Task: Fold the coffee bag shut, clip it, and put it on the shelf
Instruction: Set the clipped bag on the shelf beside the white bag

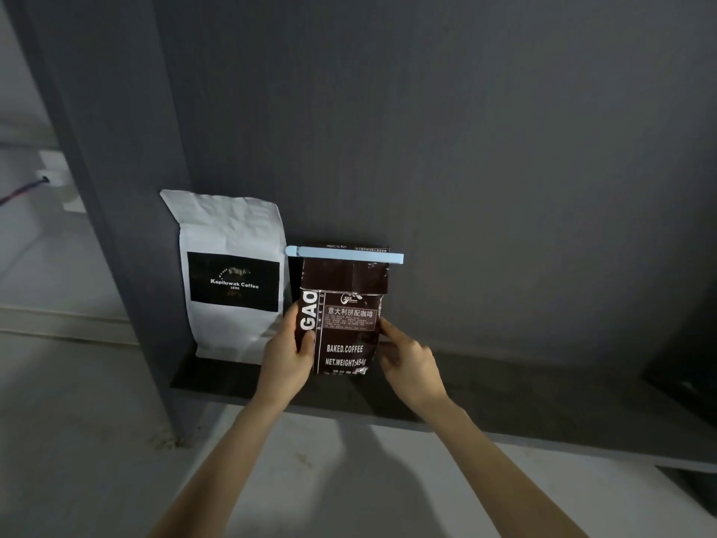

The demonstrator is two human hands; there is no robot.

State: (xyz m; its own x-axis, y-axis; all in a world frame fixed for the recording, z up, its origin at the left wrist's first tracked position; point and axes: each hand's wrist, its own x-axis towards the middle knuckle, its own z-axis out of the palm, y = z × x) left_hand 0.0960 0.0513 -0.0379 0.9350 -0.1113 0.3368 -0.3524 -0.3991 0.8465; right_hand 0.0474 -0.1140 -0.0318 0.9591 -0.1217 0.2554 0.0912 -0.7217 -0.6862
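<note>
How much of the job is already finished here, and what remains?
Done: the brown coffee bag is folded at the top and a light blue clip holds the fold. In hand: the left hand and right hand hold its sides, upright on the dark shelf beside the white coffee bag. Left: only to let go.
</note>
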